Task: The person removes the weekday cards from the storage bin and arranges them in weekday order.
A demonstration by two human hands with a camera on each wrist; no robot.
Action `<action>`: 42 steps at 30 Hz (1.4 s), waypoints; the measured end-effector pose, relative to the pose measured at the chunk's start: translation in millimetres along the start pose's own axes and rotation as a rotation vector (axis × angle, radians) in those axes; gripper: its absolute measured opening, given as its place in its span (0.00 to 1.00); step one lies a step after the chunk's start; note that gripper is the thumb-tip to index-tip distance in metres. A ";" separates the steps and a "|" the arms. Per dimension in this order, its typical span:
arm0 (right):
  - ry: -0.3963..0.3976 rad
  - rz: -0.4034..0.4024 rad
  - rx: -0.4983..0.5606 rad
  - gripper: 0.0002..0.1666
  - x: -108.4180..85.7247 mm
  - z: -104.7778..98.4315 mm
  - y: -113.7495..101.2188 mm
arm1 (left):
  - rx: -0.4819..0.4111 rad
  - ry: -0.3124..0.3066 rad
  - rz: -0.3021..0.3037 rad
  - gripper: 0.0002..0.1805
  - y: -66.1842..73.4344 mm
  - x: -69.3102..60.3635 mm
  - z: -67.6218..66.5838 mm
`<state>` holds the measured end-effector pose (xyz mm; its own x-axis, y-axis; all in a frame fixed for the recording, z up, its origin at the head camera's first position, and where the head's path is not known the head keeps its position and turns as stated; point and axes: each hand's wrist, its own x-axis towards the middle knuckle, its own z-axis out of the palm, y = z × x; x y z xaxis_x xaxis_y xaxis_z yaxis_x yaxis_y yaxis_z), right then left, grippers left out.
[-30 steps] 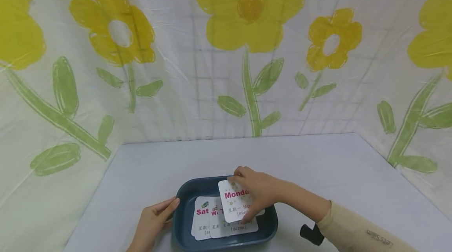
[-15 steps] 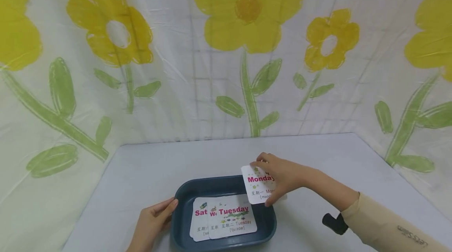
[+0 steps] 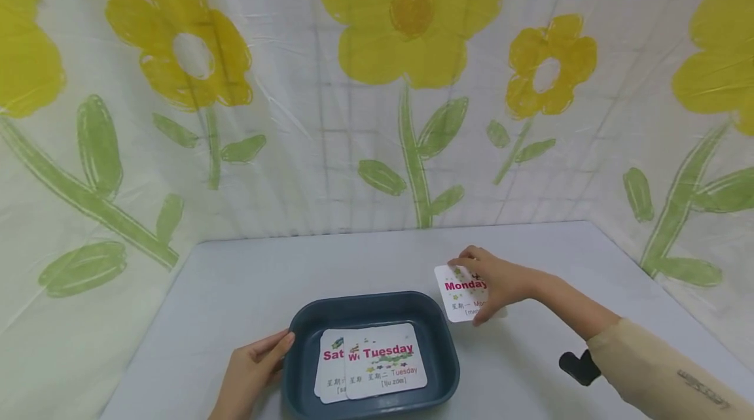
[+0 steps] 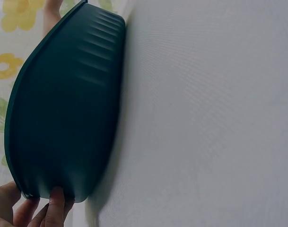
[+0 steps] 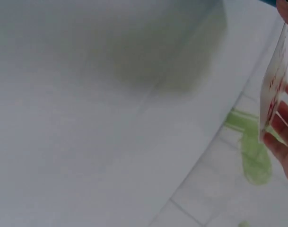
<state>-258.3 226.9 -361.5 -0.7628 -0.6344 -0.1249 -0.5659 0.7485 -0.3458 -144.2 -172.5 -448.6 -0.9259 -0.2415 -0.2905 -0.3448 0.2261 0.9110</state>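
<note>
My left hand holds the left end of a dark blue-green tray, thumb at the rim. In the left wrist view its fingers lie against the tray's outer wall. Inside the tray lie overlapping white day-of-the-week cards. The Tuesday card is on top, covering most of a card marked "We"; a card marked "Sat" shows at the left. Off the tray's far right corner, my right hand grips the Monday card by its top and bottom edges, above the table.
A white-covered table extends around the tray and up to a curtain printed with yellow flowers. Beneath my right forearm a small black object is visible, partly hidden by the sleeve.
My right hand has carried the Monday card from above the other cards, over the tray's rim, to the right and away from me. The Tuesday card is uncovered. My left hand keeps its hold.
</note>
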 end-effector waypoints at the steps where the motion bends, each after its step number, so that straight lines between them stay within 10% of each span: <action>1: 0.005 -0.001 -0.002 0.56 1.1 0.8 3.1 | 0.003 0.001 -0.001 0.43 -0.3 0.2 0.1; 24: -0.024 0.163 -0.045 0.58 67.6 33.9 42.5 | 0.042 -0.001 0.005 0.45 -4.3 0.1 -3.5; 42: -0.098 0.276 0.008 0.57 80.9 33.0 56.7 | 0.026 0.005 -0.003 0.46 -3.4 2.9 0.6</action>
<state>-341.8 211.6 -421.9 -0.8534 -0.4231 -0.3045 -0.3384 0.8940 -0.2938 -145.8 -173.4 -452.8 -0.9240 -0.2471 -0.2918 -0.3516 0.2494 0.9023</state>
